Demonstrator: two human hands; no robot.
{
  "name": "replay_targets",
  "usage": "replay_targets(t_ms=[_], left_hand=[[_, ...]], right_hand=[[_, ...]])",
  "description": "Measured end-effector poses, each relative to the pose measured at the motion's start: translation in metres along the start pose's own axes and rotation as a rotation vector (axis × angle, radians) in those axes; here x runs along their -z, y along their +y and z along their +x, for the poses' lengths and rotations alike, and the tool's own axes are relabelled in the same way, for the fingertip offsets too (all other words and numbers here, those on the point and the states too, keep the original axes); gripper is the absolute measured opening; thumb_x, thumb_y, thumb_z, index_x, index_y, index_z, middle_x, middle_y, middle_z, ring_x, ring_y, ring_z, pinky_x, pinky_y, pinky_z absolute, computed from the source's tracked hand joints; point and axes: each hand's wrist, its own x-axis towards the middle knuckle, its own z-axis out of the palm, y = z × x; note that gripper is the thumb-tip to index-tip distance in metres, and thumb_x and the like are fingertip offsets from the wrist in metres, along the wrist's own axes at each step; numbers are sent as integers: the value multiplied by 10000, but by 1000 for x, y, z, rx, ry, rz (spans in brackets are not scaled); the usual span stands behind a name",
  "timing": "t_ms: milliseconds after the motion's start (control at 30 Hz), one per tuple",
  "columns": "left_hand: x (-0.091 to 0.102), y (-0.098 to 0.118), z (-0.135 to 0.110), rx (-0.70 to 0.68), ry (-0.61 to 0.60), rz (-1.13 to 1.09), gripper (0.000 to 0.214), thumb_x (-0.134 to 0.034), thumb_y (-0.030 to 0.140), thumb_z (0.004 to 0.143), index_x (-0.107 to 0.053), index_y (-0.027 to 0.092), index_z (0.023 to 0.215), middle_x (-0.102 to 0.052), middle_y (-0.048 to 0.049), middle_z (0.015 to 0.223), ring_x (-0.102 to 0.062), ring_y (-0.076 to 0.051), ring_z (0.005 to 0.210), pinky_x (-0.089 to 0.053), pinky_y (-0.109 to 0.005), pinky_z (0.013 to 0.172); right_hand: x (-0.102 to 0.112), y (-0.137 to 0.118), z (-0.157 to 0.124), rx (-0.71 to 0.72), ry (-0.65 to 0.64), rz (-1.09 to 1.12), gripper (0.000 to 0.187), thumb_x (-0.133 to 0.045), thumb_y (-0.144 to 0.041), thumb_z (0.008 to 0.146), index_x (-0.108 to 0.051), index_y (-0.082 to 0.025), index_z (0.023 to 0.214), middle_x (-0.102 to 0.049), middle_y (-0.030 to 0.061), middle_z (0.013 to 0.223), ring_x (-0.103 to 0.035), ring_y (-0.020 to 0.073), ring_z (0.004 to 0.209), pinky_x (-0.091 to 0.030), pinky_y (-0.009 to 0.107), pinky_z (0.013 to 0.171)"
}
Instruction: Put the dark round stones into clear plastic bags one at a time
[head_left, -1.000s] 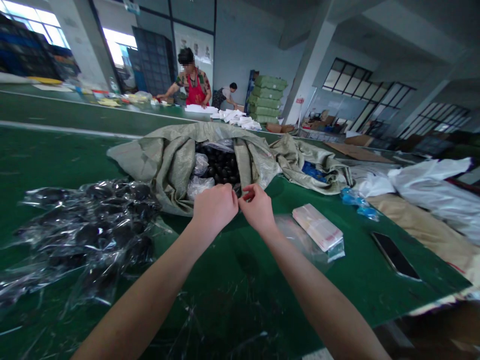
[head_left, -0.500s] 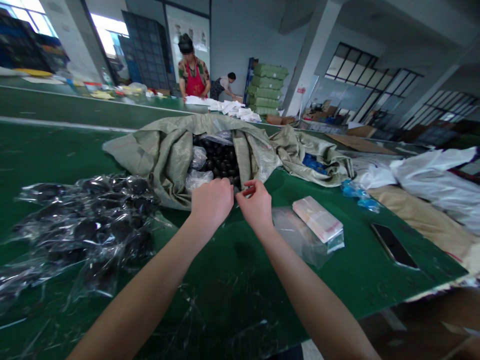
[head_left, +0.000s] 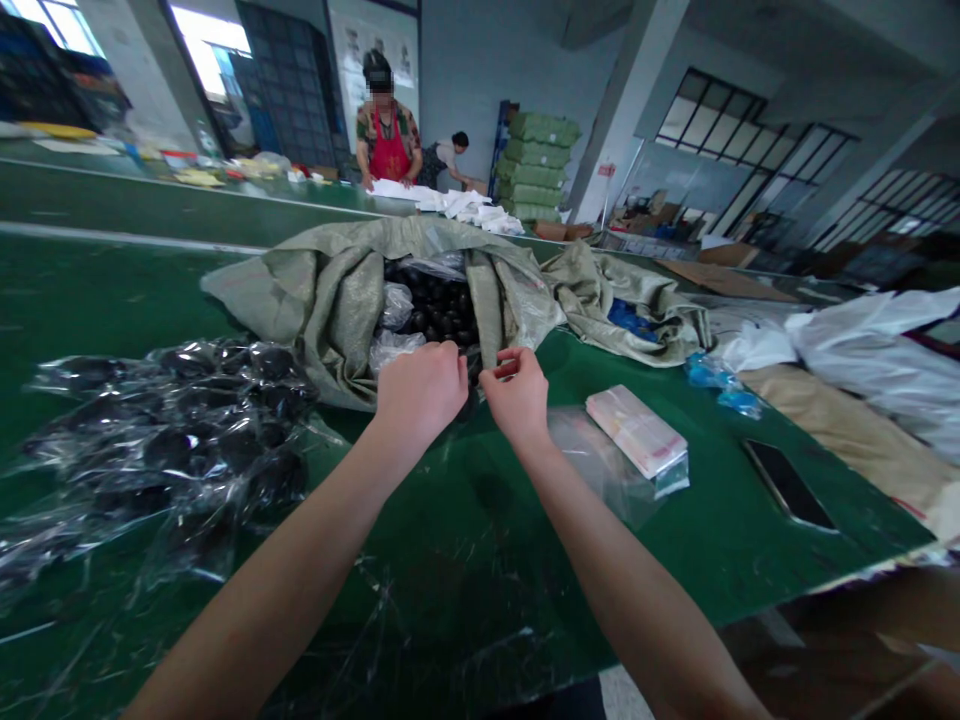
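My left hand (head_left: 421, 395) and my right hand (head_left: 516, 395) sit close together at the mouth of a woven grey-green sack (head_left: 337, 310). Dark round objects (head_left: 435, 310) fill the sack, with clear plastic bags (head_left: 394, 350) lying among them. The fingers of both hands curl downward next to a dark object at the sack's lip, and whatever they may pinch is hidden. On the left of the green table, a heap of dark round objects in clear plastic (head_left: 180, 440) lies near my left forearm.
To the right lie a banded paper packet (head_left: 637, 430) on clear plastic, a phone (head_left: 787, 485), a second sack (head_left: 630, 310) and white bags (head_left: 870, 350). Further along the table, a person in a red apron (head_left: 386, 140) handles white items. Another person stands behind, near stacked green bales (head_left: 540, 170).
My hands have shifted slightly up the view and stay at the sack's mouth. My right hand's fingers have curled a little more. The whole scene has tilted slightly with my head.
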Motion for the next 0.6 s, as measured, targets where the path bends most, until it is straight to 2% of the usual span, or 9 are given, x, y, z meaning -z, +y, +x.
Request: replay_targets(t_ms=[267, 433, 600], left_hand=[[1, -6, 4, -98, -138, 36, 373, -384, 357, 928, -693, 166, 1014, -698, -147, 984, -662, -303, 926, -504, -401, 785], [-10, -9, 7, -162, -201, 34, 364, -400, 364, 924, -696, 171, 1012, -703, -146, 975, -667, -299, 924, -501, -394, 788], [-16, -10, 9, -181, -188, 29, 347, -410, 356, 924, -696, 172, 992, -708, -142, 952, -673, -289, 899, -499, -382, 774]], right_hand=[[5, 4, -23, 8, -74, -65, 258, -589, -227, 698, -525, -213, 948, -656, -12, 725, -631, 196, 728, -450, 319, 707], [1, 14, -28, -15, -196, -96, 310, -606, -232, 707, -513, -205, 1002, -650, -2, 768, -632, 198, 754, -461, 330, 724], [-3, 20, -32, 39, -271, -210, 413, -669, -278, 697, -519, -172, 1067, -614, 87, 997, -614, 224, 885, -485, 356, 771]])
